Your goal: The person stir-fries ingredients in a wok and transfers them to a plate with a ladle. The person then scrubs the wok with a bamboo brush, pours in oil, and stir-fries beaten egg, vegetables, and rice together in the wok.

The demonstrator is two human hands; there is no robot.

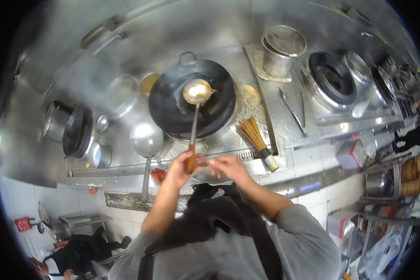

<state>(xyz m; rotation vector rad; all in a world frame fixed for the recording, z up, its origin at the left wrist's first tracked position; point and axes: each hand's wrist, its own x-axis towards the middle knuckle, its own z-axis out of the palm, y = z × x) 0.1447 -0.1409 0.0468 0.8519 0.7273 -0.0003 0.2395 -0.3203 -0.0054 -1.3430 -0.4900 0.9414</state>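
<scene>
My left hand (pixel 176 171) is closed around the wooden handle of a ladle (pixel 194 126). The ladle's shiny bowl hangs over a large dark wok (pixel 165 109) and carries a little orange-yellow residue. Close beside the handle's end is my right hand (pixel 228 167), its fingers loosely apart and pointing toward my left hand, with nothing visible in them. A perforated skimmer (pixel 146 139) lies left of the wok, its handle hanging past the front edge. To the right lies a bamboo wok brush (pixel 254 135).
Steam rises at left near a pale round pan (pixel 122 93). A strainer (pixel 286 41) rests on a metal pot (pixel 276 63) at the back. Tongs (pixel 292 112) lie right of the brush; a second dark wok (pixel 77 130) stands left. Another person (pixel 81 254) is at lower left.
</scene>
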